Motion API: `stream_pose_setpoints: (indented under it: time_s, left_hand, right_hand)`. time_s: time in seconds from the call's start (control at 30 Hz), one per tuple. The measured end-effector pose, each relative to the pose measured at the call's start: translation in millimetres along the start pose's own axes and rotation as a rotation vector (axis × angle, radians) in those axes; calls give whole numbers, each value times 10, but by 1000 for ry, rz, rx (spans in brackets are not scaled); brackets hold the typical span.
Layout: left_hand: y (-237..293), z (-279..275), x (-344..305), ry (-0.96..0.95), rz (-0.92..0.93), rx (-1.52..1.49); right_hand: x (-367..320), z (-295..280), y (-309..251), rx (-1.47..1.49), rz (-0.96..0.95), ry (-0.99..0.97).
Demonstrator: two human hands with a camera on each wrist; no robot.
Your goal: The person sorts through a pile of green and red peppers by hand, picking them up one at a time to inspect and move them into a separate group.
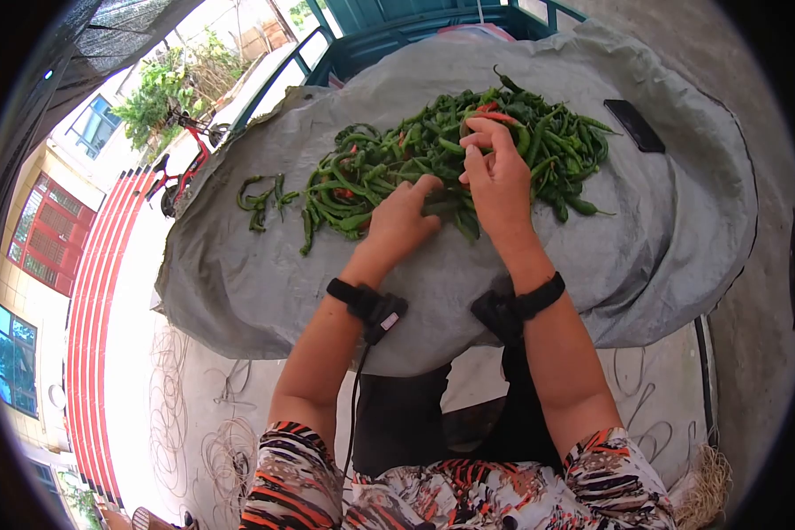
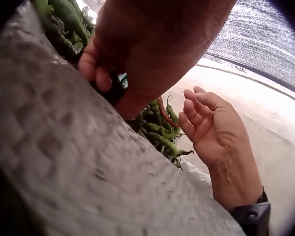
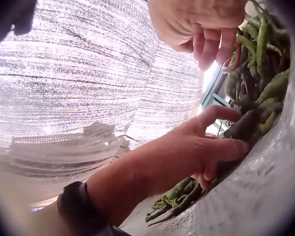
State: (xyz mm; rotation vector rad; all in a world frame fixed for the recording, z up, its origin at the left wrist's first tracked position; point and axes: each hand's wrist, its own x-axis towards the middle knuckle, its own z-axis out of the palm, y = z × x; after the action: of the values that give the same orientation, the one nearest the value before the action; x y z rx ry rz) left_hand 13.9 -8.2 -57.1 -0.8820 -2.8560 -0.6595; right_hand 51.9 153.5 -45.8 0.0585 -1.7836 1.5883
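Outdoors on a grey tarp [image 1: 238, 265] sits a heap of green peppers [image 1: 371, 168] — sorting stage, I'd say. Left hand [image 1: 402, 216] digs into the near edge, grip unclear; right hand [image 1: 496, 172] rests loose on top, holding nothing. Next needs pinching one pepper free.

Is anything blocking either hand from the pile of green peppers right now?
Nothing visible does. The left hand touches the pepper pile at its near edge, and the right hand is directly over the pile's middle.
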Motion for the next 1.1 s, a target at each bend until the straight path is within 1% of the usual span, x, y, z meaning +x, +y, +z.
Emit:
stream_pose_setpoints:
  time_s: [0.03, 0.13, 0.23, 0.33, 0.37, 0.47, 0.53, 0.57, 0.63, 0.67, 0.73, 0.83, 0.93, 0.97, 1.03, 1.07, 1.1]
  left_hand:
    - [-20, -12, -9, 37, 27, -26]
    - [-44, -101, -1, 185, 61, -253]
    - [121, -364, -10, 131, -212, -720]
    - [149, -466, 57, 129, -200, -1092]
    - [220, -464, 70, 142, -210, -1258]
    - [302, -365, 115, 116, -217, -1542]
    - [288, -289, 124, 36, -226, -1727]
    - [264, -242, 130, -8, -231, -1820]
    - [162, -132, 147, -42, -326, -1979]
    - [110, -82, 150, -57, -376, -2058]
    - [32, 0, 144, -123, -358, -2156]
    - [-6, 94, 127, -191, -317, -2270]
    - [-51, 170, 100, -198, -306, -2376]
    - [-75, 185, 90, -191, -306, -2412]
    - [-175, 256, 84, -243, -216, -2538]
    - [-216, 281, 76, -270, -165, -2599]
    - [-211, 273, 58, -267, -176, -2593]
  right_hand:
    - [4, -5, 7, -1, -5, 1]
    - [18, -18, 20, -14, -25, 36]
    - [28, -28, 55, -17, -50, 63]
    - [21, -24, -33, 147, 118, 11]
    - [21, -28, -53, 196, 170, -23]
    - [44, -64, -61, 298, 305, -114]
    - [61, -77, -26, 307, 369, -159]
    - [64, -90, -23, 290, 371, -186]
    - [57, -112, -57, 253, 379, -243]
    - [46, -106, -18, 196, 291, -251]
    - [25, -80, 71, 83, 117, -270]
    - [4, -78, 104, 40, 181, -342]
    - [29, -88, 140, -95, 180, -296]
    - [35, -93, 126, -36, 232, -311]
    - [56, -96, 27, 81, 336, -338]
    - [47, -77, -10, 98, 311, -296]
    - [24, -53, -47, 116, 286, -255]
